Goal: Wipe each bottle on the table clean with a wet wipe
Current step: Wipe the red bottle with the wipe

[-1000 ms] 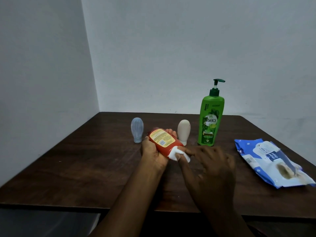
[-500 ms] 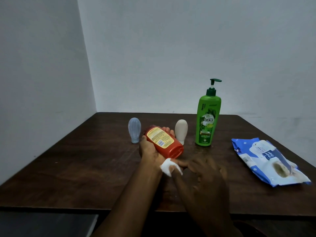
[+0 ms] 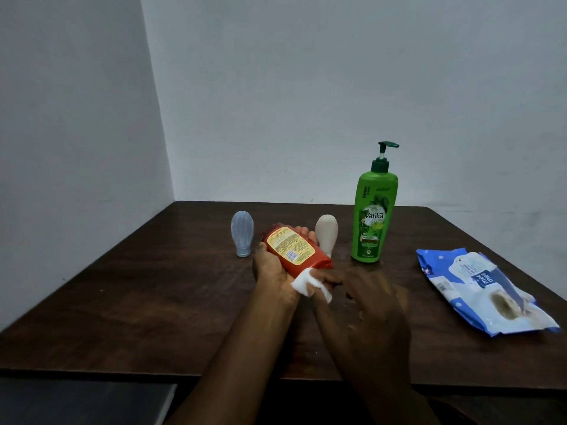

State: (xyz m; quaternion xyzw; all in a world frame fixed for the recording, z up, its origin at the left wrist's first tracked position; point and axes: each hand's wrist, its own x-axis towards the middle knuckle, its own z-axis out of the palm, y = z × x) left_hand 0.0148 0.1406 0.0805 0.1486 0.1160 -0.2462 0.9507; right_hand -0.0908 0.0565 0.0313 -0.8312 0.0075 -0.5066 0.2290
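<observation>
The red bottle [image 3: 293, 250] is held off the table [image 3: 153, 302] near its middle, lying tilted with the yellow label facing up, one end pointing to 11 o'clock and the other to 5 o'clock. The left hand [image 3: 271, 273] grips it from below, thumb on the 9 o'clock side and curled fingertips showing past the far edge at about 1 o'clock. The right hand [image 3: 374, 302] comes in from 4 o'clock, its thumb and fingers pinching a white wipe [image 3: 303, 282] against the bottle's 5 o'clock end; the rest of its fingers are too dark to make out. Taking the red bottle as the dial's centre, a blue bottle [image 3: 242, 233] stands upright at 10 o'clock, apart from the hand. A beige bottle [image 3: 326, 233] stands at 2 o'clock, just behind the left fingertips; I cannot tell if they touch. A tall green pump bottle [image 3: 372, 216] stands farther out at 2 o'clock. The wipe pack [image 3: 484, 289] lies flat at 4 o'clock, well apart, near the table's right edge.
</observation>
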